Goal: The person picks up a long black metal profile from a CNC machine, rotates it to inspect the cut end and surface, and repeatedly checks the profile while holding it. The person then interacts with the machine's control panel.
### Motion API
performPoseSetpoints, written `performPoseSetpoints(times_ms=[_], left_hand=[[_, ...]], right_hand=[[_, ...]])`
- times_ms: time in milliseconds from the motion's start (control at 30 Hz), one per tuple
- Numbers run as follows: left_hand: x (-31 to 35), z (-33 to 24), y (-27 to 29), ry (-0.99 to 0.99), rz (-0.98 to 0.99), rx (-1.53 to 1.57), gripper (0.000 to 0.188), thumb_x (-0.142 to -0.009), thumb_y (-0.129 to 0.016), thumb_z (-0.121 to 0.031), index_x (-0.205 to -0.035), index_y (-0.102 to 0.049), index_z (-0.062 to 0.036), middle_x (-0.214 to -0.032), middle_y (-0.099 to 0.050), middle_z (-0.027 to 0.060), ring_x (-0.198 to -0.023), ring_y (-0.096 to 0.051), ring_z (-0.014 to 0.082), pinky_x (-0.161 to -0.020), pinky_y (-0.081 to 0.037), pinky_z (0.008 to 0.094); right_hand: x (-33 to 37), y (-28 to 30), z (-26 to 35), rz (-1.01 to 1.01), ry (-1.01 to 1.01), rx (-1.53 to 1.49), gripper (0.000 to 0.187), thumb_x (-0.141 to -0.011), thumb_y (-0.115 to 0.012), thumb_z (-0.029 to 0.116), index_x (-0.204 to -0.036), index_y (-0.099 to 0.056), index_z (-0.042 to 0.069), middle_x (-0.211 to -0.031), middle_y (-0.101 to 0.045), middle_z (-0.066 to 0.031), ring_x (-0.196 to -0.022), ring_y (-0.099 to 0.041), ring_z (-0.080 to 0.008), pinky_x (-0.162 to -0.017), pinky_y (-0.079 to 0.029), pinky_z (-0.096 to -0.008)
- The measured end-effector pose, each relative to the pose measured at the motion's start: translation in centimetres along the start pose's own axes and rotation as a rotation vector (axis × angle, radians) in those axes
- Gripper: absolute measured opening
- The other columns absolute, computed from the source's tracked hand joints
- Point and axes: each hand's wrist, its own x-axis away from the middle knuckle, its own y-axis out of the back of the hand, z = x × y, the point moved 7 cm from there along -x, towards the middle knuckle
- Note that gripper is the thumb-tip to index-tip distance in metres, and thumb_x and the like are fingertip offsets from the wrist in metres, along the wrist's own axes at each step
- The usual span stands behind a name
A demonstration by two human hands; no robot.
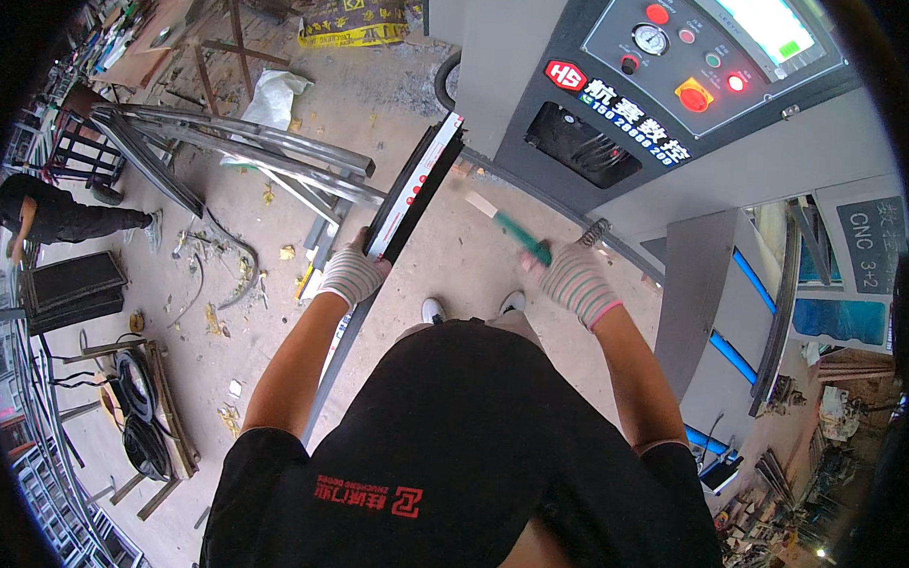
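My left hand (pixel 353 276), in a striped knit glove, is wrapped round a long dark metal profile (pixel 409 214). A white protective film with red marks runs along the profile's upper face, and the bar slants up toward the machine. In my right hand (pixel 575 278), gloved the same way, is a green-handled tool (pixel 521 234) with a pale flat blade. The tool points up and left toward the profile, with a gap between them. Its blade is blurred, so I cannot tell its exact kind.
A grey machine with a control panel (pixel 672 76) stands ahead to the right. Metal profiles (pixel 249 142) lie stacked at the left, near a black hose (pixel 239 277). Another person (pixel 67 210) is at the far left. A wooden frame with black coils (pixel 140 413) is lower left.
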Motion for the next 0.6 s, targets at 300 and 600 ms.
performPoseSetpoints(times_ms=[300,600], left_hand=[[1.8,0.3,-0.7,0.048,-0.190,-0.276,0.099,-0.080,-0.074,-0.038,-0.162,-0.025,-0.0089,-0.132,-0.059,0.0282,-0.121,-0.062,0.0407,-0.100,-0.054,0.0491],[3.5,0.5,-2.9,0.043,-0.160,-0.280,0.102,-0.081,-0.076,-0.035,-0.162,-0.022,-0.0088,-0.130,-0.059,0.0267,-0.121,-0.061,0.0406,-0.098,-0.055,0.0494]], right_hand=[[-1.8,3.6,3.9,-0.028,0.061,0.225,0.064,-0.094,-0.057,0.065,-0.108,-0.074,0.005,-0.089,-0.072,-0.0249,-0.089,-0.071,-0.0432,-0.083,-0.054,-0.0493],[-3.3,2.8,5.1,0.139,0.063,0.294,0.070,-0.095,-0.056,0.066,-0.105,-0.073,-0.001,-0.092,-0.073,-0.0246,-0.093,-0.071,-0.0414,-0.085,-0.055,-0.0486]])
